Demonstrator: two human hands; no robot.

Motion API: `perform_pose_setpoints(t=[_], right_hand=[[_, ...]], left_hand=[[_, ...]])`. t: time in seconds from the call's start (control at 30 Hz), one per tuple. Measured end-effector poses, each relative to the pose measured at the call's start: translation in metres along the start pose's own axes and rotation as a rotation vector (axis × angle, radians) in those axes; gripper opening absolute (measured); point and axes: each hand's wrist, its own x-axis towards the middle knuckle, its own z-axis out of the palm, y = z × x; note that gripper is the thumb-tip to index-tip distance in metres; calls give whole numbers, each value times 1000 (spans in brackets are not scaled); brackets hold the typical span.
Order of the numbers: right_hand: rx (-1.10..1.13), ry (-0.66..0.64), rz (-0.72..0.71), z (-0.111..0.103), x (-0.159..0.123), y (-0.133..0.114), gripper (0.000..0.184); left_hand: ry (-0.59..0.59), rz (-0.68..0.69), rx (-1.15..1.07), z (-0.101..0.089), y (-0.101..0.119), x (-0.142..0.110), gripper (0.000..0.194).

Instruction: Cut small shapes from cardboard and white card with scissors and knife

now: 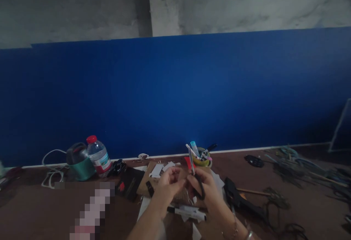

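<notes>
My right hand [204, 185] is closed round a pair of scissors [191, 161], the blades pointing up and the dark handle loop below the fingers. A small red piece [188, 162] shows just behind the blades; what holds it, I cannot tell. To the left, my left hand [171, 181] has its fingers curled in close to the right fingertips. Anything in its grip is hidden or too small to name. Beneath both hands lies a brown cardboard piece [145, 186] with white paper scraps [157, 170] on it. A white marker [189, 213] with a dark cap rests nearer me.
Behind the hands stands a yellowish holder [210, 162] with pens. At left are a red-capped bottle [99, 157], a teal container [80, 167], a white cable [52, 176] and a black box [130, 182]. A black tool [244, 201] and tangled cords [298, 163] lie at right.
</notes>
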Motion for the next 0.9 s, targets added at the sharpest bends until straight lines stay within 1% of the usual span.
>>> perform_pose_setpoints(t=[0.07, 0.13, 0.2, 0.3, 0.37, 0.5, 0.6, 0.67, 0.8, 0.9], right_hand=[[21, 30, -17, 1, -2, 0, 32], [22, 30, -18, 2, -3, -1, 30], [2, 11, 10, 3, -3, -2, 27], [-24, 1, 58, 3, -3, -4, 24], [-24, 12, 51, 3, -3, -4, 23], [2, 54, -21, 3, -2, 0, 28], [9, 61, -11, 3, -2, 1, 29], [16, 19, 31, 4, -2, -2, 28], [53, -142, 87, 6, -3, -8, 31], [84, -227, 140, 6, -4, -4, 32]], left_hand=[[17, 8, -34, 2, -4, 0, 22], [62, 3, -70, 3, -7, 0, 22], [114, -23, -110, 3, -8, 0, 22], [151, -15, -81, 2, -5, 1, 21], [146, 11, -41, 1, -2, 1, 20], [82, -5, -35, 2, 2, 1, 18], [87, -3, -37, 1, 0, 0, 19], [113, 8, -29, -2, -1, 0, 19], [159, 62, 91, -14, 6, 2, 22], [148, 117, 148, -23, 10, 5, 20]])
